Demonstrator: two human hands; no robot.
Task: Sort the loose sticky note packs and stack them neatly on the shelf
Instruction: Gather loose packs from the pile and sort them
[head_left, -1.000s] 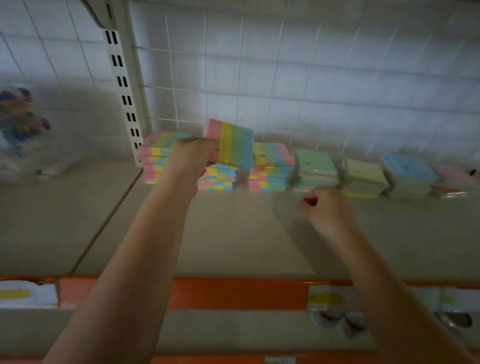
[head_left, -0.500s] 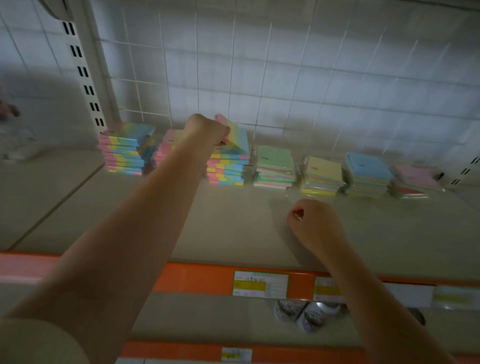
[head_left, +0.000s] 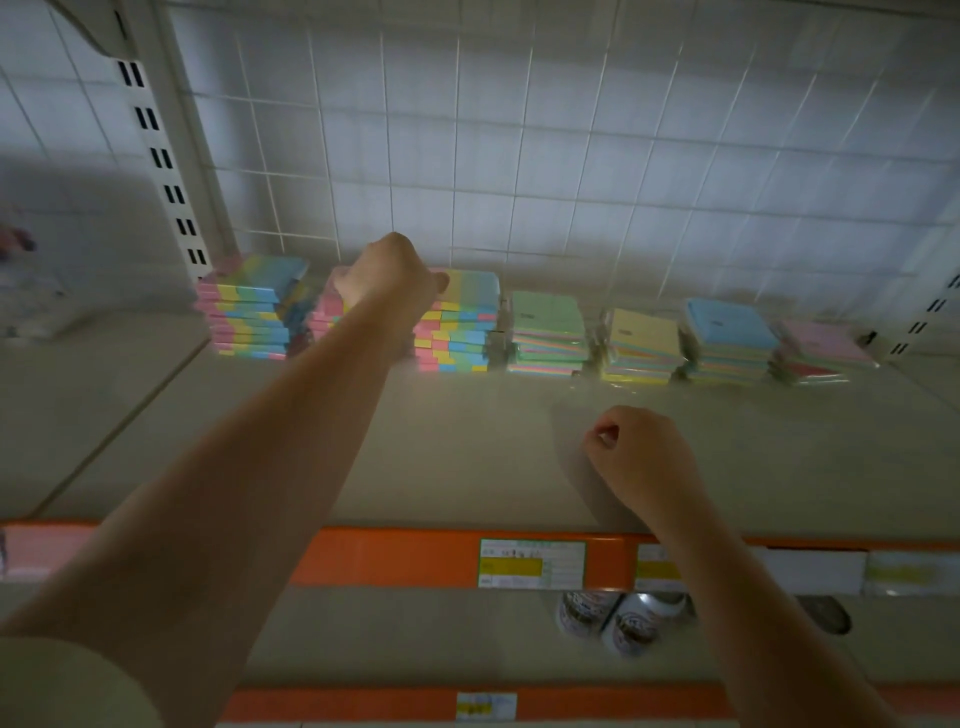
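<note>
Seven rows of pastel sticky note stacks (head_left: 549, 332) line the beige shelf (head_left: 467, 441); the left hand (head_left: 387, 275), grip hidden, rests on the rainbow-striped pack (head_left: 467, 291) to square it, the right hand (head_left: 641, 457) fisted, holding nothing.

Seven stacks of sticky note packs line the shelf (head_left: 467, 441): three striped multicolour stacks (head_left: 249, 312), the middle one partly hidden behind an arm, and four single-topped ones (head_left: 548, 332). Two hands (head_left: 389, 275) show. Perhaps two cans (head_left: 613, 618) sit below.

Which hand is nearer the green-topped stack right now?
Left. The left hand is up at the striped stacks, two stacks left of the green-topped stack. The right hand hangs curled over the bare shelf, well in front of it.
</note>
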